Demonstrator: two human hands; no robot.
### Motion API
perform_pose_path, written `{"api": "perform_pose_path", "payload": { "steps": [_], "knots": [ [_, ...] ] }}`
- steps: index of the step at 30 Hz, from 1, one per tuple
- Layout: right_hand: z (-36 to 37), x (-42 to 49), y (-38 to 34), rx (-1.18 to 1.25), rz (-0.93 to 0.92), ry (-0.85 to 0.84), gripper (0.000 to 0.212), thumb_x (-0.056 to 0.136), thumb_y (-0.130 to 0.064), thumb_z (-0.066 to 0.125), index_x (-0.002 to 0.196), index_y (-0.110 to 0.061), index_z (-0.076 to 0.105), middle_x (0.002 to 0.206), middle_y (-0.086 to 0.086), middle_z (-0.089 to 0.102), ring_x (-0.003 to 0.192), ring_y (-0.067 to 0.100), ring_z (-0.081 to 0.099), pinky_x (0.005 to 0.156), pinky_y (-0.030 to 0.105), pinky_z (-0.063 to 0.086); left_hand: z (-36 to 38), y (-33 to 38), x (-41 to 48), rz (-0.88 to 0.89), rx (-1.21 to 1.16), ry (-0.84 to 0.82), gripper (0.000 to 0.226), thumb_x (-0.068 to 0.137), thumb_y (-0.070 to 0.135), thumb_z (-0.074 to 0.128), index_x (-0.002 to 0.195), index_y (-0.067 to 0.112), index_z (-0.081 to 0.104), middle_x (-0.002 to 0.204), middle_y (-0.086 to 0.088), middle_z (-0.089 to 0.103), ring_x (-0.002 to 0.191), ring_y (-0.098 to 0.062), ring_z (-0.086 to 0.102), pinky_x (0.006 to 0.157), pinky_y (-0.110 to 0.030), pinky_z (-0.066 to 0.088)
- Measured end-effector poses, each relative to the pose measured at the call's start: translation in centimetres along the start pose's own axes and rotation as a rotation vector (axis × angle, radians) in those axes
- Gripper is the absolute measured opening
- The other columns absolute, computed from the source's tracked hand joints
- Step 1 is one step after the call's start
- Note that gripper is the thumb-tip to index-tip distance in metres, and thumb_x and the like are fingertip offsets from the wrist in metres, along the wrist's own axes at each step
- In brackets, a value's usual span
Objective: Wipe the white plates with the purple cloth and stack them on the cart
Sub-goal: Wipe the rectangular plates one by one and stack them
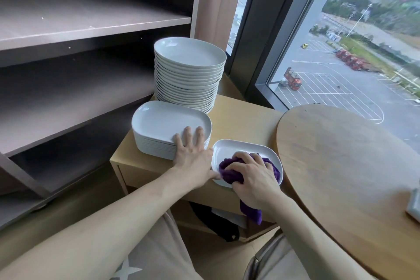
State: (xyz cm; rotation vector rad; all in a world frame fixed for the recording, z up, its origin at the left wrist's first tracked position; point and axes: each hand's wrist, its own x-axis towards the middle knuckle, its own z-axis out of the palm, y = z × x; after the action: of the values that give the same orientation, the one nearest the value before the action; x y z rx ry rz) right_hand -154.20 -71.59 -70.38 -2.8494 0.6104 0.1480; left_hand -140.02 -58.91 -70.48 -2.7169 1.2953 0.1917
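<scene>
Right hand (252, 177) fingers clench purple cloth (229, 171) on single rectangular plate (229, 149); left hand (193, 157) flat, released, on low stack (159, 125). Tall stack (188, 75) seemingly unwiped.

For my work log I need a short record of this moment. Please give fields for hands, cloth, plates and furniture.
Left hand: fingers straight, resting on the low stack of white rounded-rectangular plates
Right hand: grips the crumpled purple cloth, pressing it into a single white rounded-rectangular plate
Tall stack: white oval plates, behind the low stack
Support: light wooden cart, all plates on top
Beside: round wooden table
</scene>
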Motion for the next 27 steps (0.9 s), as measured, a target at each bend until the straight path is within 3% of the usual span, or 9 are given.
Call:
{"api": "perform_pose_path", "payload": {
  "steps": [9,17,21,27],
  "knots": [
    [-1.0,-1.9,4.4,-0.049,0.217,0.079,0.026,0.079,-0.032,0.059,0.103,-0.041,0.064,0.126,-0.028,0.044,0.126,0.015,0.035,0.093,0.042,0.028,0.3,-0.1,0.2,-0.002,-0.041,0.011,0.075,0.083,0.079,0.055,0.143,0.036,0.048,0.164,-0.017,-0.005,0.148,-0.047,-0.008,0.115,-0.066,0.006],
    [-2.4,0.6,5.4,-0.081,0.363,0.161,0.031,0.085,-0.031,0.059,0.115,-0.037,0.065,0.141,-0.010,0.045,0.127,0.028,0.035,0.094,0.046,0.031,-0.1,0.0,0.0,-0.005,-0.044,-0.002,0.074,0.084,0.077,0.055,0.145,0.036,0.046,0.164,-0.017,-0.007,0.149,-0.047,-0.009,0.115,-0.066,0.004],
    [-0.9,2.1,3.7,-0.147,0.445,0.110,0.042,0.087,-0.030,0.057,0.129,-0.032,0.055,0.152,-0.003,0.036,0.140,0.034,0.026,0.106,0.056,0.030,-0.2,0.1,-0.1,-0.011,-0.060,-0.003,0.072,0.084,0.076,0.056,0.143,0.035,0.047,0.165,-0.016,-0.007,0.149,-0.046,-0.009,0.116,-0.066,0.004],
    [0.2,3.9,2.4,-0.189,0.433,0.085,0.047,0.086,-0.031,0.051,0.133,-0.029,0.045,0.152,-0.001,0.033,0.141,0.039,0.024,0.107,0.061,0.029,-0.4,0.2,-0.1,-0.015,-0.041,-0.014,0.075,0.085,0.076,0.055,0.144,0.032,0.047,0.164,-0.019,-0.006,0.149,-0.049,-0.009,0.116,-0.067,0.005]
  ]
}}
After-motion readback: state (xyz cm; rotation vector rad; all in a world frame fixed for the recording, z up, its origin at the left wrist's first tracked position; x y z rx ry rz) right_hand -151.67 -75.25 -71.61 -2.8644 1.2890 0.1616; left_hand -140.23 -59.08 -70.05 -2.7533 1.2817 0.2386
